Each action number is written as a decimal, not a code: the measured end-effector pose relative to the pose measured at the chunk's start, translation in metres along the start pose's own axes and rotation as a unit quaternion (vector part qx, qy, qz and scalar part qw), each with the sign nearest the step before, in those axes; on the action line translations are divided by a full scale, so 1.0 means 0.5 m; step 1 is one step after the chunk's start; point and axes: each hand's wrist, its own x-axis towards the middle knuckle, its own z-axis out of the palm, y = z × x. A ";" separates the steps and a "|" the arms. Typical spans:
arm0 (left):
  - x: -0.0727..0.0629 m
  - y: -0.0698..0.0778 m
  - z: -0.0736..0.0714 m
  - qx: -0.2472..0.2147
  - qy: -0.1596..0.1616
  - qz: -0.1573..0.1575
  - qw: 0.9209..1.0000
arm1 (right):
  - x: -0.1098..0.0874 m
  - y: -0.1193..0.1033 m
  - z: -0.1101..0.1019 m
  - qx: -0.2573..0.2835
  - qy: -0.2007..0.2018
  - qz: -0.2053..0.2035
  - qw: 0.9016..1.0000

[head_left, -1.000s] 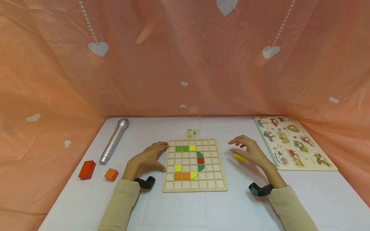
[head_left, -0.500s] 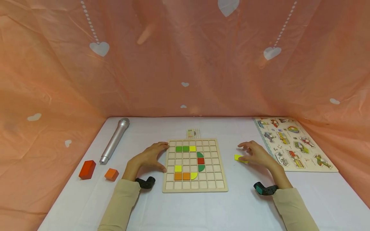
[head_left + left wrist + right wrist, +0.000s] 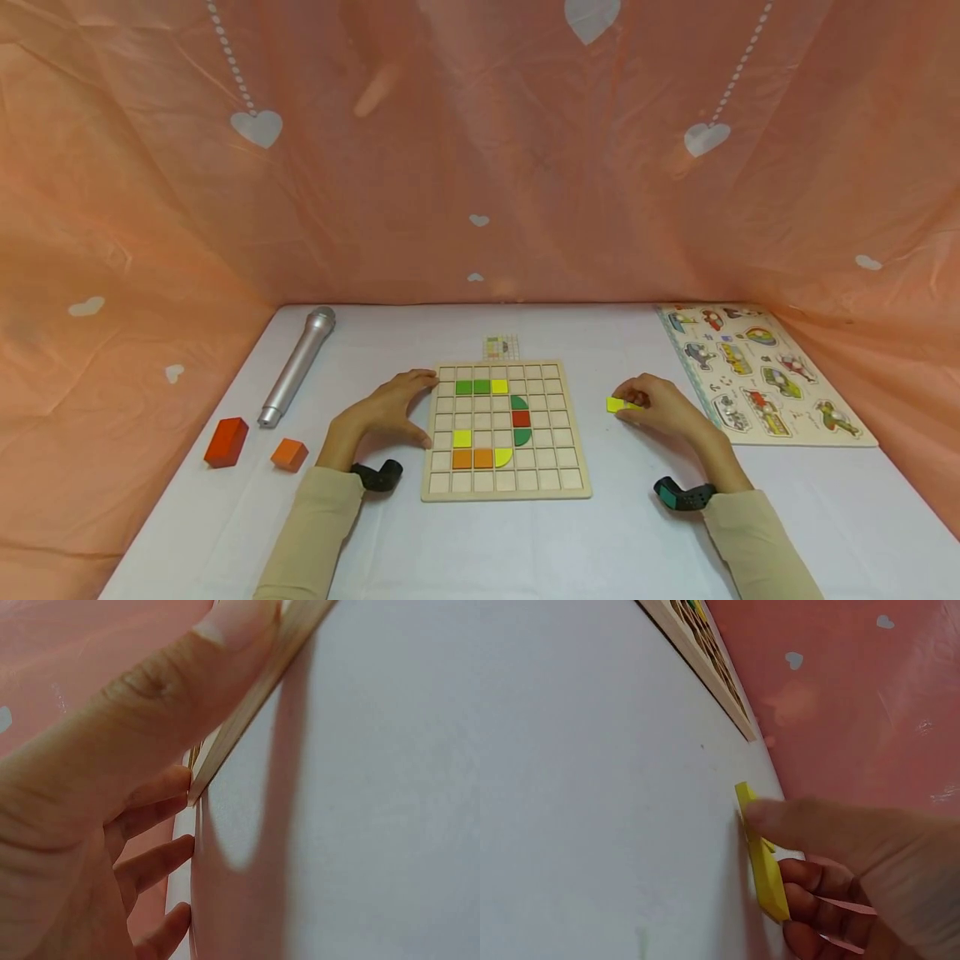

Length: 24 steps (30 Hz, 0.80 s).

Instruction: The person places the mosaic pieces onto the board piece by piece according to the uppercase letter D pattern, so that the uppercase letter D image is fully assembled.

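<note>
A wooden grid board [image 3: 543,492] holds several green, yellow, red and orange tiles in its cells, some square and some quarter-round. My left hand [image 3: 393,406] rests on the board's left edge, thumb and fingers spread along it; in the left wrist view the thumb [image 3: 157,694] lies against the wooden rim. To the right of the board, my right hand [image 3: 660,406] pinches at a yellow tile [image 3: 614,404] low over the tablecloth. In the right wrist view the thumb lies over the yellow pieces [image 3: 769,881], apparently two, with the fingers partly hidden behind.
A small printed pattern card [image 3: 500,347] lies behind the board. At the left are a silver microphone [image 3: 298,367], a red block [image 3: 227,442] and an orange block [image 3: 289,454]. A picture puzzle board [image 3: 757,375] lies at the right. Pink cloth [image 3: 480,167] surrounds the table.
My right hand first drew back slightly to the right, uncovering the yellow tile, then its fingers closed on the yellow. My left hand has stayed on the board's edge.
</note>
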 end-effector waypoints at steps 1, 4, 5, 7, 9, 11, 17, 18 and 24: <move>0.000 0.000 0.000 0.000 -0.001 -0.002 1.000 | 0.000 0.000 0.000 -0.001 -0.002 0.000 1.000; 0.001 0.000 0.000 0.003 -0.001 -0.003 1.000 | -0.001 0.001 0.002 -0.002 -0.004 -0.006 1.000; 0.001 -0.001 0.000 0.004 -0.001 -0.004 1.000 | -0.001 0.001 0.002 -0.004 -0.002 -0.010 1.000; 0.001 -0.002 0.001 0.004 -0.001 -0.005 1.000 | -0.001 0.002 0.004 -0.008 0.002 -0.017 1.000; 0.002 -0.002 0.002 0.004 -0.001 -0.005 1.000 | 0.000 0.003 0.006 -0.009 0.007 -0.022 1.000; 0.002 -0.002 0.003 0.001 -0.001 -0.005 1.000 | 0.002 0.002 0.009 -0.011 0.012 -0.021 1.000; 0.001 -0.001 0.003 -0.005 0.000 -0.001 1.000 | 0.012 -0.008 0.021 0.008 0.020 -0.003 1.000; 0.001 -0.001 0.003 -0.005 -0.001 0.000 1.000 | 0.016 -0.011 0.023 0.015 0.024 -0.003 1.000; 0.002 -0.002 0.001 0.002 -0.002 -0.002 1.000 | 0.049 -0.057 0.044 0.042 0.052 -0.037 0.997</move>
